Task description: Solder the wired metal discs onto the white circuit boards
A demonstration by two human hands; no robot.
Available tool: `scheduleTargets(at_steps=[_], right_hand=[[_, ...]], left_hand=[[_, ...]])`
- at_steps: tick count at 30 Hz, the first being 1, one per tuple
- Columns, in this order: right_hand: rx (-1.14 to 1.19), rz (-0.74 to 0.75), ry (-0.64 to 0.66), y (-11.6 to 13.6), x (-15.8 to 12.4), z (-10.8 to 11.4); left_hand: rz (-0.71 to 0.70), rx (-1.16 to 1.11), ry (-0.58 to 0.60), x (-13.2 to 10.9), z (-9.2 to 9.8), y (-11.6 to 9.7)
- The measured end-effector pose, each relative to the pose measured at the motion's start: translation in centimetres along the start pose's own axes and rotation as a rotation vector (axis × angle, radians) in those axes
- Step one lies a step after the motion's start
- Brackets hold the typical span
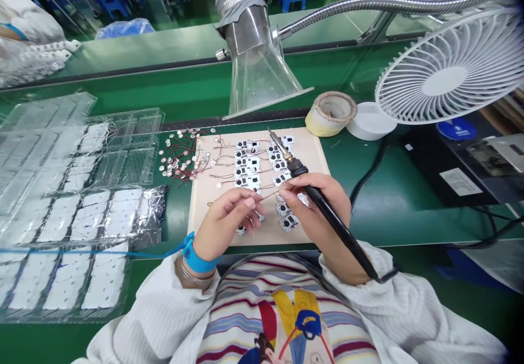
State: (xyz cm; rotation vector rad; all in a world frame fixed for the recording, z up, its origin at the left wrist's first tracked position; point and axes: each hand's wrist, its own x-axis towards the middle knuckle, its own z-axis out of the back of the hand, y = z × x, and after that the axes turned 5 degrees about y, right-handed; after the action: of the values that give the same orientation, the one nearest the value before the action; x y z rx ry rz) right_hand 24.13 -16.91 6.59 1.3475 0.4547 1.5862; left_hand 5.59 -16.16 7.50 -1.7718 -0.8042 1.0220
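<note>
My left hand (225, 219), with a blue strap at the wrist, pinches a thin reddish wire (271, 194) between thumb and fingers. My right hand (325, 203) holds a black soldering iron (347, 239), its metal tip pointing up and away from me. The right thumb and forefinger meet at the other end of the wire. Beneath both hands lies a beige board (219, 227) with two columns of small white circuit boards (248, 163). Some circuit boards are partly hidden by my hands. Small round discs with red and dark wires (180, 159) lie heaped at the board's left edge.
Clear plastic trays of white panels (126, 211) fill the left side. A fume hood nozzle (262, 75) hangs over the board. Behind are a tape roll (331, 114) and a white dish (370, 121). A white fan (446, 80) and black box (446, 162) stand right.
</note>
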Motion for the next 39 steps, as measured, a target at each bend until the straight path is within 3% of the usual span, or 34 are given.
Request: scheduleTargets(at_steps=[4,8,11,15,19,23,30,39], right_hand=[[0.064,0.028,-0.011,-0.1,0.0,0.0],[0.111,0.022,-0.014,0.1,-0.3,0.0],[0.170,-0.123,-0.018,0.2,-0.6,0.1],[0.340,-0.326,0.052,-0.1,-0.8,0.2],[0.458,-0.355,0.106,-0.4,-0.9,0.0],[0.434,-0.341,0.119,-0.1,-0.9,0.0],[0.445,-0.364,0.143,0.1,-0.8,0.1],[0.424,-0.439,0.148,-0.1,-0.9,-0.3]], left_hand=[[0.117,-0.328,-0.005,0.5,-0.1,0.4],[0.100,-0.371,-0.097,0.7,-0.3,0.7],[-0.043,-0.177,-0.101,0.4,-0.1,0.5],[-0.172,0.279,-0.020,-0.1,0.4,-0.8],[-0.236,0.573,0.015,-0.1,0.4,-1.7],[-0.238,0.594,0.024,0.2,0.2,-1.5],[-0.328,0.691,-0.117,0.1,0.1,-1.3],[-0.448,0.895,-0.093,-0.1,0.0,-1.8]])
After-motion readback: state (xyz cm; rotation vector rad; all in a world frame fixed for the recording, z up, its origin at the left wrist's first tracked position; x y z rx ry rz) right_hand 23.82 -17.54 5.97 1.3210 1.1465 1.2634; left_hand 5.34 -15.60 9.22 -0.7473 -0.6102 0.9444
